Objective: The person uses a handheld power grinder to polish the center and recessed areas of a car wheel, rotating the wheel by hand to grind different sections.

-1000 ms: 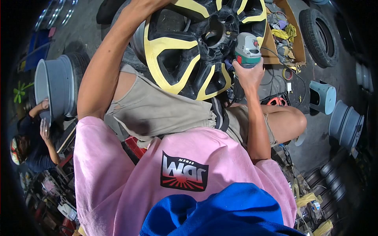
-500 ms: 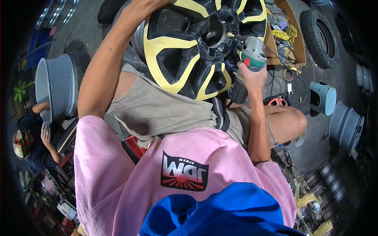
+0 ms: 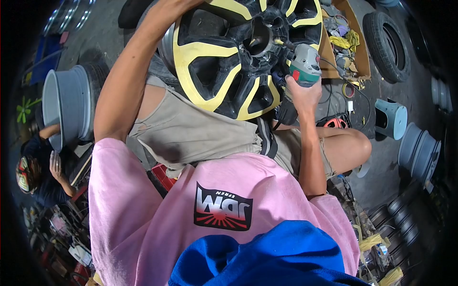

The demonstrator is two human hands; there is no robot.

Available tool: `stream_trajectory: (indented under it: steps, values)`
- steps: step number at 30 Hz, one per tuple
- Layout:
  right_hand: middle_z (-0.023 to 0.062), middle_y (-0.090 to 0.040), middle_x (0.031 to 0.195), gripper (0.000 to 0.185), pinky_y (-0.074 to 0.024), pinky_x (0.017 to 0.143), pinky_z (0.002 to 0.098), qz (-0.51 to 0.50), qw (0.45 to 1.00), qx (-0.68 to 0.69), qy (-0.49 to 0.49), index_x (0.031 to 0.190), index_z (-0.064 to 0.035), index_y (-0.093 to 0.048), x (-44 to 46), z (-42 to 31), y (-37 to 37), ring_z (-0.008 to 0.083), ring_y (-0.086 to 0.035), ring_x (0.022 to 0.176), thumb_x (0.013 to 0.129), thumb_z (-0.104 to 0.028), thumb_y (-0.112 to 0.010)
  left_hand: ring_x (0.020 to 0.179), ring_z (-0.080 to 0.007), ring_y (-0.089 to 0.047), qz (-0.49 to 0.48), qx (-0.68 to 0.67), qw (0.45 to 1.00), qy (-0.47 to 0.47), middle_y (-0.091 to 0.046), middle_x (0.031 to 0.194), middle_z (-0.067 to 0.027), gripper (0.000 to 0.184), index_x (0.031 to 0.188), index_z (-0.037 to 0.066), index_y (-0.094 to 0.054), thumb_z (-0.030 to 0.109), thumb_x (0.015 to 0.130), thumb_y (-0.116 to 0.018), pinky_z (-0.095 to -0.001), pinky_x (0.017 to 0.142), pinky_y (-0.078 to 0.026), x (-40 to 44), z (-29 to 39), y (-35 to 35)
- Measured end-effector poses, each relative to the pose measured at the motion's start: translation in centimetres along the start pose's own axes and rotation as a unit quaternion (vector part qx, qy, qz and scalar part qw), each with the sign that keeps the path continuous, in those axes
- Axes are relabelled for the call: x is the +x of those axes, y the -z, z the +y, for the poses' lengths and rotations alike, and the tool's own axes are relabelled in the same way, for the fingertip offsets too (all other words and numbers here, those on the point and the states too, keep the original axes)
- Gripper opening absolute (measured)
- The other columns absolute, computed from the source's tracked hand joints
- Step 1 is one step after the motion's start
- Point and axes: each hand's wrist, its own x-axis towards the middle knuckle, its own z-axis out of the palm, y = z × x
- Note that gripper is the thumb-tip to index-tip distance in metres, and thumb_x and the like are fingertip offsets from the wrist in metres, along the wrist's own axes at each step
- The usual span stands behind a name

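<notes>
A multi-spoke alloy wheel rim (image 3: 205, 50), black with pale yellow spoke faces, leans over my lap at the top of the view. My right hand (image 3: 305, 93) is wrapped round a grey and green power grinder (image 3: 305, 66) with a red switch. The grinder's front end points at the hub of the rim, beside the centre hole; whether it touches is unclear. My left hand (image 3: 193, 3) reaches to the rim's upper left, mostly cut off by the top edge of the frame. Its fingers are out of sight.
To the right of the rim stands a cardboard box (image 3: 365, 62) of scraps, with a tyre (image 3: 387, 46) beyond it. A light blue stool (image 3: 392, 118) and grey rims (image 3: 420, 152) are farther right. At left, another person (image 3: 40, 167) sits by a grey rim (image 3: 64, 107).
My right hand and the grinder have shifted very slightly to the left. The rim and my left arm are nearly where they were.
</notes>
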Motion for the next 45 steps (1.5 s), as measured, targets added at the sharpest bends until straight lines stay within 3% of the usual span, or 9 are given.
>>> stream_trajectory:
  steps: [5, 14, 16, 20, 22, 32, 40, 42, 45]
  values:
    - [0.0138, -0.072, 0.115, 0.069, -0.0539, 0.093, 0.0367, -0.005, 0.999, 0.052, 0.006, 0.127, 0.0028, -0.061, 1.1, 2.3, -0.7, 0.0227, -0.07, 0.101, 0.069, -0.021, -0.091, 0.084, -0.043, -0.072, -0.005, -0.002, 1.0, 0.014, -0.071, 0.086, -0.0295, 0.036, 0.089, -0.009, -0.073, 0.024, 0.077, -0.079, -0.046, 0.075, -0.056, -0.1, 0.1, 0.1]
    - [0.0122, -0.073, 0.106, 0.062, -0.0551, 0.088, 0.036, 0.026, 0.996, -0.081, 0.003, 0.122, 0.0029, -0.063, 0.5, 0.2, 0.0, 0.0215, -0.07, 0.094, 0.071, -0.02, -0.089, 0.089, -0.044, -0.071, -0.056, 0.046, 0.996, 0.043, -0.072, 0.092, -0.0276, 0.037, 0.103, -0.001, -0.074, 0.026, 0.079, -0.079, -0.0484, 0.081, -0.057, -0.3, 1.0, 0.9]
    - [0.0103, -0.072, 0.106, 0.057, -0.0547, 0.086, 0.0335, -0.012, 0.995, 0.092, -0.022, 0.12, 0.0026, -0.064, 0.5, 1.0, 0.5, 0.0184, -0.068, 0.092, 0.073, -0.019, -0.088, 0.09, -0.044, -0.071, -0.071, 0.051, 0.995, 0.044, -0.073, 0.094, -0.0265, 0.036, 0.103, 0.002, -0.074, 0.028, 0.079, -0.079, -0.0493, 0.083, -0.057, 0.0, 0.1, 0.5]
    - [0.0089, -0.071, 0.107, 0.055, -0.054, 0.085, 0.0314, 0.012, 0.991, 0.128, -0.038, 0.12, 0.0023, -0.064, -0.7, 0.6, 2.3, 0.0158, -0.067, 0.092, 0.074, -0.018, -0.087, 0.09, -0.0432, -0.071, -0.075, 0.114, 0.989, 0.053, -0.073, 0.091, -0.0242, 0.036, 0.101, 0.006, -0.076, 0.034, 0.08, -0.078, -0.0513, 0.082, -0.056, 0.1, -3.2, -0.5]
    - [0.0125, -0.071, 0.113, 0.066, -0.054, 0.09, 0.034, -0.017, 0.992, 0.122, -0.036, 0.125, 0.0053, -0.06, -1.0, 0.2, 3.1, 0.02, -0.068, 0.098, 0.072, -0.019, -0.09, 0.088, -0.0432, -0.071, -0.079, 0.111, 0.989, 0.054, -0.073, 0.089, -0.0241, 0.038, 0.1, 0.005, -0.076, 0.037, 0.079, -0.079, -0.0514, 0.081, -0.056, 0.2, -3.7, -0.5]
    - [0.0134, -0.072, 0.109, 0.074, -0.0552, 0.088, 0.0341, -0.095, 0.986, 0.095, 0.101, 0.128, 0.005, -0.057, -3.1, -3.9, 1.9, 0.0198, -0.069, 0.095, 0.066, -0.02, -0.088, 0.089, -0.043, -0.072, -0.07, 0.086, 0.988, 0.11, -0.074, 0.091, -0.0251, 0.041, 0.1, 0.004, -0.077, 0.041, 0.083, -0.078, -0.0498, 0.082, -0.057, -0.2, -3.9, -0.5]
    - [0.021, -0.075, 0.103, 0.067, -0.0579, 0.084, 0.04, -0.117, 0.987, 0.007, 0.106, 0.116, 0.0045, -0.056, -3.9, -7.4, 0.3, 0.0312, -0.076, 0.095, 0.064, -0.022, -0.089, 0.091, -0.0437, -0.072, -0.053, 0.028, 0.994, 0.091, -0.074, 0.094, -0.0263, 0.041, 0.106, 0.003, -0.078, 0.037, 0.084, -0.077, -0.05, 0.084, -0.057, -0.6, -2.4, 0.0]
    - [0.0184, -0.074, 0.103, 0.067, -0.0571, 0.085, 0.0392, -0.113, 0.988, 0.007, 0.104, 0.119, 0.0032, -0.058, -3.8, -7.5, -0.3, 0.0277, -0.073, 0.092, 0.065, -0.021, -0.089, 0.092, -0.0438, -0.072, -0.053, 0.017, 0.994, 0.091, -0.074, 0.095, -0.0266, 0.04, 0.108, 0.003, -0.078, 0.036, 0.084, -0.076, -0.05, 0.085, -0.057, -0.6, -1.9, 0.1]
    - [0.0222, -0.074, 0.1, 0.062, -0.0579, 0.082, 0.0408, -0.112, 0.982, -0.024, 0.151, 0.11, 0.002, -0.056, -3.4, -7.4, -1.1, 0.0347, -0.075, 0.093, 0.064, -0.021, -0.09, 0.093, -0.0442, -0.072, -0.057, 0.023, 0.995, 0.083, -0.073, 0.097, -0.0275, 0.04, 0.108, 0.003, -0.078, 0.035, 0.084, -0.075, -0.0499, 0.085, -0.057, -0.4, -1.2, 0.4]
